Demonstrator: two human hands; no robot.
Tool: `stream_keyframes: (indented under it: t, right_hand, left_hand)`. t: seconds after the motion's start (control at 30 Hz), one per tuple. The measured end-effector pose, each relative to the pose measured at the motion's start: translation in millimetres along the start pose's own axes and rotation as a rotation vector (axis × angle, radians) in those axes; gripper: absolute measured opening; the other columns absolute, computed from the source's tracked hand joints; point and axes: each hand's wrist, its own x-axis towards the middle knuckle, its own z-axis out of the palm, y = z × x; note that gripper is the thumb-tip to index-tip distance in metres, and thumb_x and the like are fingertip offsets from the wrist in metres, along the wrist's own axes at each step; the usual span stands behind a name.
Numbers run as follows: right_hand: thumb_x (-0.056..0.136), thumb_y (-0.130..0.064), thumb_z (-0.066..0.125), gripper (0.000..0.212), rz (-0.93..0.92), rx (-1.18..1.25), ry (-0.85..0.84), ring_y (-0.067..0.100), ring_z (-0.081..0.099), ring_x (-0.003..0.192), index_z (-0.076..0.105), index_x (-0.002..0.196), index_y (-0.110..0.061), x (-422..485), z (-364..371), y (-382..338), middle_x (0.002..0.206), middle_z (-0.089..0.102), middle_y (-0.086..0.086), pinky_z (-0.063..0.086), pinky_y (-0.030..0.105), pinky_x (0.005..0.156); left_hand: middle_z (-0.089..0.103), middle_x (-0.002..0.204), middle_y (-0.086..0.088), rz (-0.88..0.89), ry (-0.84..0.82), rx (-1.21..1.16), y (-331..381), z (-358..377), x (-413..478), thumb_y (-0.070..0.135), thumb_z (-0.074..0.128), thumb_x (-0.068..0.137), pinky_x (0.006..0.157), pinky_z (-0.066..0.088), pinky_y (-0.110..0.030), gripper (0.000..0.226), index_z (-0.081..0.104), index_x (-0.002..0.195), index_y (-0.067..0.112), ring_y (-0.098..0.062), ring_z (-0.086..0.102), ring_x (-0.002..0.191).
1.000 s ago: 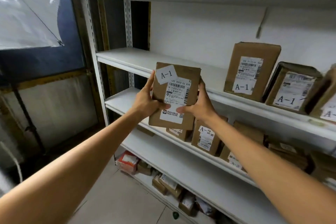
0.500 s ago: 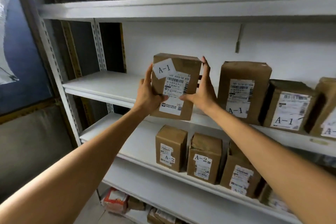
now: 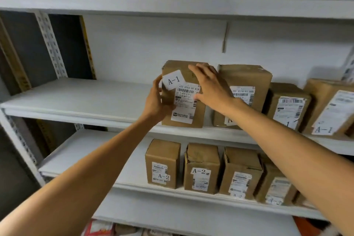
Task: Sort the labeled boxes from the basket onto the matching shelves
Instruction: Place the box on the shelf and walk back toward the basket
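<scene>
A brown cardboard box labelled A-1 (image 3: 183, 109) stands upright on the upper white shelf (image 3: 76, 99), just left of a row of other A-1 boxes (image 3: 247, 86). My left hand (image 3: 156, 102) grips its left edge, thumb on the front face. My right hand (image 3: 209, 86) lies flat with straight fingers across the box's upper right front. The basket is out of view.
Below, a second shelf (image 3: 92, 157) carries several boxes labelled A-2 (image 3: 200, 168). More parcels show at the bottom edge (image 3: 99, 228). The upper shelf's left half is bare. A higher shelf board (image 3: 134, 0) runs overhead, and a perforated steel upright (image 3: 50, 44) stands at the left.
The A-1 box has gone from held in the air to standing on the upper shelf beside the other A-1 boxes. My right hand shifted from its right edge to its front top.
</scene>
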Motion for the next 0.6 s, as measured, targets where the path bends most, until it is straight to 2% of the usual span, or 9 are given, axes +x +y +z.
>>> stream_keyframes:
  t: [0.1, 0.3, 0.6]
  right_hand:
    - [0.073, -0.025, 0.081, 0.095, -0.014, -0.146, -0.035, 0.024, 0.032, 0.135, 0.026, 0.149, -0.016, 4.6, -5.6, 3.8, 0.148, 0.036, 0.007, 0.039, 0.037, 0.107]
    - [0.071, -0.027, 0.083, 0.094, -0.048, -0.339, -0.081, 0.029, 0.043, 0.126, 0.026, 0.144, -0.013, 9.9, -9.4, 3.5, 0.138, 0.044, 0.014, 0.047, 0.040, 0.097]
    - [0.074, -0.022, 0.081, 0.092, -0.035, -0.356, -0.084, 0.030, 0.041, 0.128, 0.025, 0.146, -0.011, 7.7, -9.2, 12.9, 0.142, 0.040, 0.013, 0.040, 0.039, 0.103]
  left_hand:
    - [0.046, 0.137, -0.009, 0.003, -0.001, -0.010, -6.6, 0.4, 5.3, -0.008, 0.071, 0.075, 0.082, 0.055, -0.054, 0.093, 0.024, 0.144, 0.032, -0.031, 0.053, 0.118]
    - [0.048, 0.137, -0.011, 0.014, 0.003, -0.069, -11.9, 8.7, 5.0, -0.010, 0.068, 0.078, 0.082, 0.054, -0.055, 0.092, 0.024, 0.146, 0.035, -0.031, 0.055, 0.117]
    - [0.043, 0.142, -0.010, 0.010, -0.046, -0.062, -11.7, 16.9, 14.0, -0.007, 0.066, 0.081, 0.085, 0.053, -0.056, 0.091, 0.020, 0.148, 0.035, -0.033, 0.051, 0.123]
